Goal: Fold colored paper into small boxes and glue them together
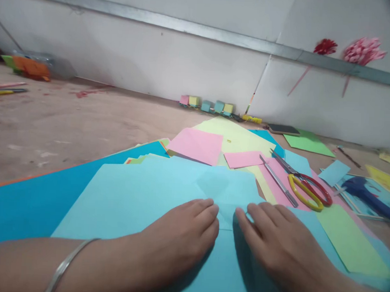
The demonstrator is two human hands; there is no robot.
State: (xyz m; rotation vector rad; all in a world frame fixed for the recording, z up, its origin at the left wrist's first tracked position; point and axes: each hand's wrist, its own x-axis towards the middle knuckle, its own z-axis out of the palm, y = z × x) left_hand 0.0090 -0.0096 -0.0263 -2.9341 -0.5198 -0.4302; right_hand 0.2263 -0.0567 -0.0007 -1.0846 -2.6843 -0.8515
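A small light blue paper piece point(226, 217) lies between my two hands, over larger light blue sheets point(120, 194) nearly the same colour. My left hand point(190, 233), a silver bangle on its wrist, has its fingers curled together and pressed down at the piece's left side. On the right side, my right hand point(272, 233) is closed the same way, its fingertips holding the paper's edge. The fingertips are partly hidden, and I cannot tell exactly where the piece ends and the sheet beneath begins.
Scissors point(305, 191) with red and yellow handles and a grey craft knife point(279, 183) lie on pink paper to the right. Beyond them is a dark blue glue gun point(372, 199). Small paper cubes point(206, 105) line the wall. A darker blue sheet point(25, 202) spreads left.
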